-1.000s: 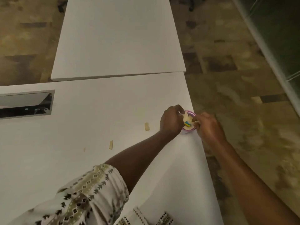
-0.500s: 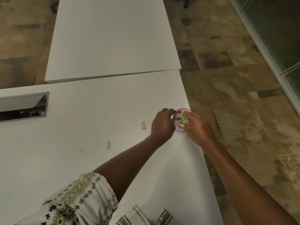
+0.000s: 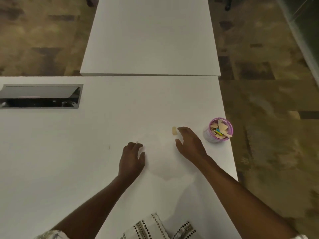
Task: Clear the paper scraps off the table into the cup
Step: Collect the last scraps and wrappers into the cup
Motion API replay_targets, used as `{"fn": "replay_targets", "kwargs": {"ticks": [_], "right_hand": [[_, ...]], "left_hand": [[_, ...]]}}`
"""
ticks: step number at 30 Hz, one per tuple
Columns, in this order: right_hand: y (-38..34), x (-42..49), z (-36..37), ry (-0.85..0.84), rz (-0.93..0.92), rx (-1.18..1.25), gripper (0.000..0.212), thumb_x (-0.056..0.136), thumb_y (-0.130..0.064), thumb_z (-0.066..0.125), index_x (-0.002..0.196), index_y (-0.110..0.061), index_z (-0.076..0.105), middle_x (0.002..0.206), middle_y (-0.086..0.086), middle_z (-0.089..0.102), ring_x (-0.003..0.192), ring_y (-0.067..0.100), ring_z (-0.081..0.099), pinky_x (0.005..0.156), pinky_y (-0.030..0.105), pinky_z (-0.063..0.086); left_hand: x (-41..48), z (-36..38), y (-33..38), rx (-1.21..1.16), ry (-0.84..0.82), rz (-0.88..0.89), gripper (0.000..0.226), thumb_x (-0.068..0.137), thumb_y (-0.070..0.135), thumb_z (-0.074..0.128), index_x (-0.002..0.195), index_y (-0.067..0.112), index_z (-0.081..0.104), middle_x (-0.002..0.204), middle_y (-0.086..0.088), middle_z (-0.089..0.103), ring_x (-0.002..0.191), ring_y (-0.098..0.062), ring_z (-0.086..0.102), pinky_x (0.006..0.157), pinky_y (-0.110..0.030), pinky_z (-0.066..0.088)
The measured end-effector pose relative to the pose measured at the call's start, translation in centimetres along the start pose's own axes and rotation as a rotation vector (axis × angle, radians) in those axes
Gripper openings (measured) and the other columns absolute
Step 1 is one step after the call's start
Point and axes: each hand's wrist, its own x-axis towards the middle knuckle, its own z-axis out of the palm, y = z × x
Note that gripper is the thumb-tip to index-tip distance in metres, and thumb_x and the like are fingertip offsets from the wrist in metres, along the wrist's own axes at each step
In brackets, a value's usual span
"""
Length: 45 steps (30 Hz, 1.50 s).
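A small cup with a pink rim (image 3: 211,135) stands near the right edge of the white table (image 3: 86,161), stuffed with paper scraps. A beige paper scrap (image 3: 174,131) lies left of the cup. My right hand (image 3: 189,145) hovers over the table with fingers spread, its fingertips just right of that scrap, holding nothing. My left hand (image 3: 132,158) lies further left, fingers loosely bent toward the table; a pale scrap edge peeks out at its fingertips. A tiny sliver (image 3: 109,147) sits left of that hand.
A second white table (image 3: 150,37) butts against the far edge. A metal-framed cable opening (image 3: 39,96) is cut into the table at the left. Patterned floor lies beyond the right edge, close to the cup.
Both hands have left the cup and moved left over the table. The right hand now sits by the beige scrap, the left by the scrap further left. The view shifted.
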Motion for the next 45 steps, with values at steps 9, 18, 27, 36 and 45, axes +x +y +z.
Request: {"fn": "replay_targets", "kwargs": {"ticks": [9, 18, 27, 36, 45], "right_hand": [[-3.3, 2.2, 6.2, -0.199, 0.108, -0.166, 0.074, 0.095, -0.025, 0.05, 0.155, -0.007, 0.009, 0.163, 0.019, 0.002, 0.151, 0.033, 0.004, 0.112, 0.042, 0.033], [-9.1, 1.1, 11.0, -0.328, -0.225, -0.236, 0.065, 0.099, -0.012, 0.043, 0.156, -0.018, 0.013, 0.164, 0.014, 0.004, 0.152, 0.032, 0.004, 0.109, 0.044, 0.039], [-10.3, 0.6, 12.4, -0.228, -0.553, -0.411, 0.023, 0.08, 0.007, 0.048, 0.094, -0.009, 0.057, 0.107, 0.012, 0.056, 0.093, 0.03, 0.054, 0.05, 0.031, 0.035], [-8.7, 0.4, 10.4, -0.215, -0.451, -0.366, 0.021, 0.077, 0.009, 0.05, 0.088, -0.008, 0.056, 0.095, 0.011, 0.056, 0.084, 0.03, 0.053, 0.052, 0.034, 0.029], [-4.6, -0.6, 6.6, 0.011, 0.116, 0.234, 0.006, 0.086, -0.01, 0.067, 0.081, -0.011, 0.069, 0.086, 0.003, 0.065, 0.072, 0.013, 0.055, 0.066, 0.018, 0.036]], "left_hand": [[0.6, -3.8, -7.5, 0.136, 0.019, -0.261, 0.041, 0.092, 0.011, 0.049, 0.132, 0.002, 0.049, 0.133, -0.019, 0.047, 0.121, -0.038, 0.044, 0.093, -0.048, 0.05], [1.8, -3.1, -8.1, 0.236, 0.053, -0.173, 0.012, 0.092, -0.001, 0.044, 0.093, 0.003, 0.055, 0.098, -0.013, 0.051, 0.091, -0.032, 0.051, 0.065, -0.034, 0.04], [2.2, -3.4, -8.1, 0.387, -0.022, -0.117, 0.012, 0.088, -0.003, 0.042, 0.093, 0.004, 0.05, 0.097, -0.014, 0.051, 0.086, -0.03, 0.049, 0.059, -0.036, 0.036], [3.3, -2.9, -8.0, 0.428, -0.032, -0.117, 0.029, 0.086, -0.01, 0.038, 0.109, 0.001, 0.051, 0.105, -0.018, 0.053, 0.093, -0.034, 0.052, 0.066, -0.041, 0.047], [4.1, -2.5, -8.7, 0.269, 0.024, -0.174, 0.013, 0.081, -0.002, 0.044, 0.093, 0.004, 0.047, 0.091, -0.015, 0.053, 0.085, -0.035, 0.051, 0.064, -0.038, 0.038]]}}
